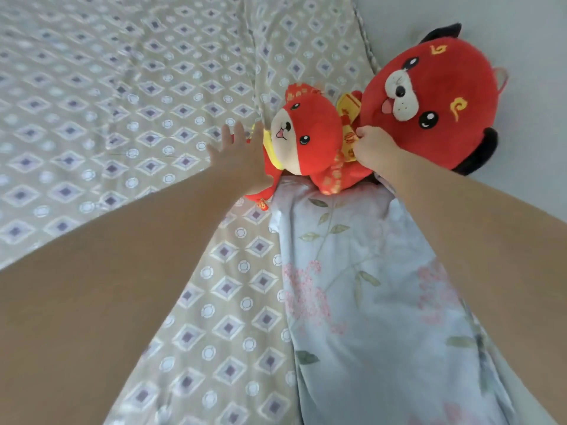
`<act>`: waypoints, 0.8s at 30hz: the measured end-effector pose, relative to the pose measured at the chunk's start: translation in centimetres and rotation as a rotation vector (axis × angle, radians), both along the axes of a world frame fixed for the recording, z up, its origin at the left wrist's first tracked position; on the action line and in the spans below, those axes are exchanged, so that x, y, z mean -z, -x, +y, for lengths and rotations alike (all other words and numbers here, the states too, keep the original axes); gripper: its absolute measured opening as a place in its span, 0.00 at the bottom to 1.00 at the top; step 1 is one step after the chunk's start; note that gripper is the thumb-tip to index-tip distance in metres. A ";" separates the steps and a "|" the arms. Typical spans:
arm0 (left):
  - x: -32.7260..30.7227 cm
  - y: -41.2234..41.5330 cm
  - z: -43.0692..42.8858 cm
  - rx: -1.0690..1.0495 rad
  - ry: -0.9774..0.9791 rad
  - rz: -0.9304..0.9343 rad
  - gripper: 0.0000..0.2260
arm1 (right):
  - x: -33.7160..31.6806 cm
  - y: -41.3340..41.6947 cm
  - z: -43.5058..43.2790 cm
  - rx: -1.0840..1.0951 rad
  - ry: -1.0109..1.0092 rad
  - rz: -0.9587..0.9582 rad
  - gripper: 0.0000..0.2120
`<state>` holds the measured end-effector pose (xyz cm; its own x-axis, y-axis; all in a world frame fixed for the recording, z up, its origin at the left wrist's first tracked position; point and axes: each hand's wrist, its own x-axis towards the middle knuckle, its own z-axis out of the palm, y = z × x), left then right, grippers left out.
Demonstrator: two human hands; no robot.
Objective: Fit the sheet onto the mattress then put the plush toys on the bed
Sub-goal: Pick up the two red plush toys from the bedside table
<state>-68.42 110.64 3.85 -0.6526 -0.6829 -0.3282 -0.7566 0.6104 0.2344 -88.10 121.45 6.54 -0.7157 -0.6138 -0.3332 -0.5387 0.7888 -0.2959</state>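
The beige sheet (129, 111) with a diamond and circle print covers the mattress, lightly wrinkled. Two red plush toys lie at its far right edge by the wall. The small red plush (310, 139) has a cream face and yellow trim. The large round red plush (435, 96) has black ears and leans on the wall. My left hand (242, 154) has straight, spread fingers and rests against the small plush's left side. My right hand (372, 145) has curled fingers that pinch the small plush's yellow and red trim, between the two toys.
A pale blue floral pillow (368, 286) lies on the sheet under my right arm, just below the toys. A white wall (521, 32) runs along the bed's right side. The sheet stretches far to the left.
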 end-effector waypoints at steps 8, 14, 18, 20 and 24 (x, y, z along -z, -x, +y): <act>-21.4 -10.8 4.9 0.160 0.120 0.092 0.41 | -18.6 -13.2 7.6 -0.076 0.077 0.027 0.11; -32.8 -22.6 8.5 0.152 0.169 0.164 0.39 | -26.7 -25.2 12.6 -0.158 0.239 0.002 0.23; -34.6 -30.0 10.0 0.104 0.163 0.188 0.37 | -27.3 -33.3 13.9 -0.235 0.284 0.008 0.20; -33.0 -32.7 10.5 0.075 0.131 0.145 0.37 | -25.4 -36.5 14.4 -0.289 0.274 -0.044 0.17; -25.9 -38.4 12.7 0.009 0.028 0.018 0.35 | -17.8 -42.4 16.1 -0.338 0.063 -0.100 0.22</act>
<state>-29.99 123.36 29.73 -0.6646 -0.6857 -0.2969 -0.7467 0.6238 0.2309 -45.74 137.59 24.32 -0.4348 -0.8318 -0.3450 -0.7321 0.5496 -0.4025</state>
